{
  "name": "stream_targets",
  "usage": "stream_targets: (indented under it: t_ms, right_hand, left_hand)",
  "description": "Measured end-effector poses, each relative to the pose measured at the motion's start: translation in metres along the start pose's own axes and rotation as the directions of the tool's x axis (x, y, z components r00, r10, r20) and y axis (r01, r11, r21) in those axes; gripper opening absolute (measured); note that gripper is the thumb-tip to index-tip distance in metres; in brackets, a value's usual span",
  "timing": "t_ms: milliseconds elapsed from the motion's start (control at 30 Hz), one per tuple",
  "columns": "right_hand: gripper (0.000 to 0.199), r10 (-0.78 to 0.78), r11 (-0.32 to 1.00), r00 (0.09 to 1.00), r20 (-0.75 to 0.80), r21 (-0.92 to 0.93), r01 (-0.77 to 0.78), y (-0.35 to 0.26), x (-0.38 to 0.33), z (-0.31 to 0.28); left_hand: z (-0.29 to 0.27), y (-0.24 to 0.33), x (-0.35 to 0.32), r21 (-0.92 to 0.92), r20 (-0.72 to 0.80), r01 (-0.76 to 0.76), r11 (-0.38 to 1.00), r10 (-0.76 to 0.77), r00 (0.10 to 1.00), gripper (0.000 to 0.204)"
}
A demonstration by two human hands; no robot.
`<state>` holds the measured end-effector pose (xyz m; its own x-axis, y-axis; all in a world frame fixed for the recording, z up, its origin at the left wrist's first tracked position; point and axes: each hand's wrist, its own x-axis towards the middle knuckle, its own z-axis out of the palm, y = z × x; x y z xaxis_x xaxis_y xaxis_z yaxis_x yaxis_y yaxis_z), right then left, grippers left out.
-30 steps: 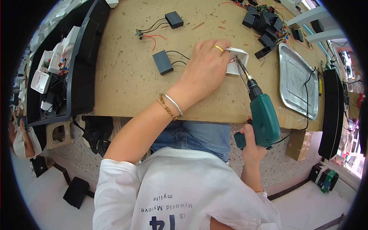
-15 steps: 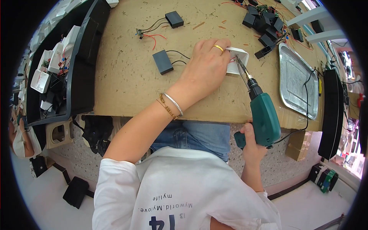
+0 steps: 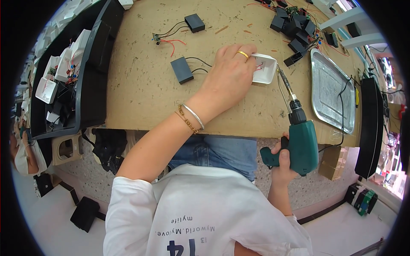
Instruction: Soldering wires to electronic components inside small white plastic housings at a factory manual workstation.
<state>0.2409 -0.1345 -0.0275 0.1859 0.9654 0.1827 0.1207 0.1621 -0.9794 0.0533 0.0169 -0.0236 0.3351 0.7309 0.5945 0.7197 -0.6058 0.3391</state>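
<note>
Two hands gripped: the left hand [image 3: 231, 76] curled over the nine o'clock end of the white rectangular plastic box [image 3: 267, 71], apparently steadying it on the tan bench [image 3: 149, 104]; the right hand [image 3: 282, 170] wrapped the green pistol-shaped soldering gun [image 3: 304, 147], tip just beside the box's three o'clock rim.

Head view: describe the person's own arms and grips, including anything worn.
White sleeves leave both forearms bare. The left grip has a gold-coloured ring; a smooth silver-coloured bangle and a brown beaded bracelet circle the left wrist. The right grip is ungloved.
</note>
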Motion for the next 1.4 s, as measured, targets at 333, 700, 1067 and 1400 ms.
stream_targets:
  t_ms: [333,700,1067,1400]
  right_hand:
    - [0.043,0.018,0.998,0.999,-0.03,0.065,-0.016,-0.002,0.001,0.005]
    - [0.039,-0.007,0.998,1.0,-0.021,0.056,0.008,0.004,-0.002,-0.002]
    - [0.041,0.012,0.998,1.0,0.006,0.067,-0.013,0.003,-0.001,-0.004]
    - [0.04,0.004,0.997,1.0,0.003,0.079,-0.004,0.003,-0.001,-0.002]
  left_hand:
    - [-0.015,0.004,-0.001,-0.011,-0.012,-0.007,1.0,0.006,1.0,0.028]
    - [-0.026,0.0,-0.009,-0.038,0.041,-0.005,0.999,0.007,0.999,0.062]
    - [-0.024,0.002,-0.006,-0.013,0.124,0.031,0.999,-0.029,0.992,0.03]
    - [-0.029,0.003,-0.012,-0.089,0.162,0.147,0.985,-0.131,0.978,0.023]
